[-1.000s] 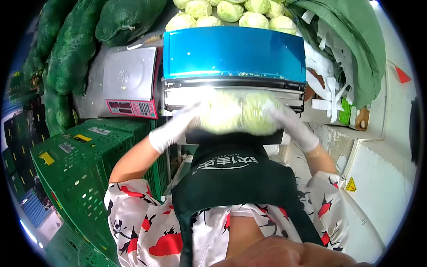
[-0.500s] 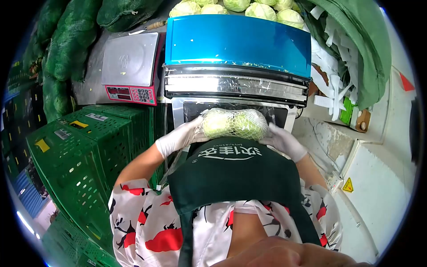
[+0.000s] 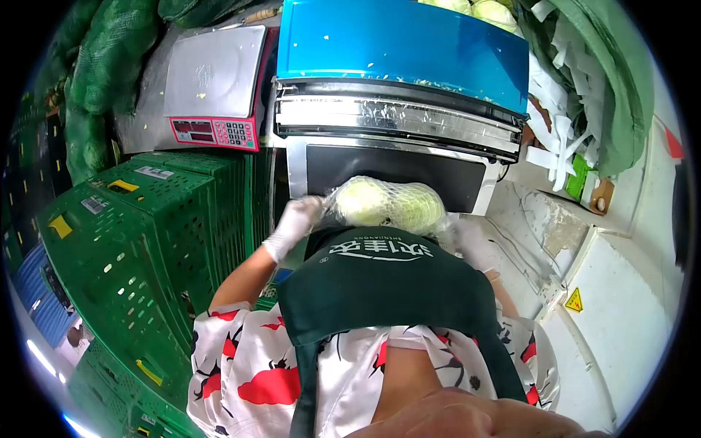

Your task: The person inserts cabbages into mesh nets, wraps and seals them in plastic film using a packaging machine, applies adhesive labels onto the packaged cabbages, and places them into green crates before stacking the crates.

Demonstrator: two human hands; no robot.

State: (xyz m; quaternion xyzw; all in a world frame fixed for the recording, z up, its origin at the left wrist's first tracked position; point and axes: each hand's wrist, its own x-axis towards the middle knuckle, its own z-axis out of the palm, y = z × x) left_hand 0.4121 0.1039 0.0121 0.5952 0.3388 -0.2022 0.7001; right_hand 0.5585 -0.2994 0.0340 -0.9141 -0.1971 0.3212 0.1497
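Observation:
Two pale green cabbages (image 3: 391,206) lie side by side in clear film and white netting, close against the dark apron, at the front edge of the wrapping machine's black plate (image 3: 394,171). My left hand (image 3: 298,219), in a white glove, is closed on the film at the left end of the pack. At the right end, my right hand (image 3: 475,244) is beside the film, smeared by motion, its fingers not clear. Behind the plate are the metal rollers (image 3: 394,120) and the blue cover (image 3: 401,47).
A scale (image 3: 215,80) with a red front stands left of the machine. Green crates (image 3: 109,241) are stacked at the left, below netted sacks (image 3: 113,58). White strips (image 3: 562,139) and a green bag (image 3: 617,87) hang at the right. More cabbages (image 3: 493,13) sit behind the cover.
The wrapped cabbages have come down from the rollers to the apron. My hands have lowered and moved apart to the pack's ends. The view has shifted, with the machine higher in it.

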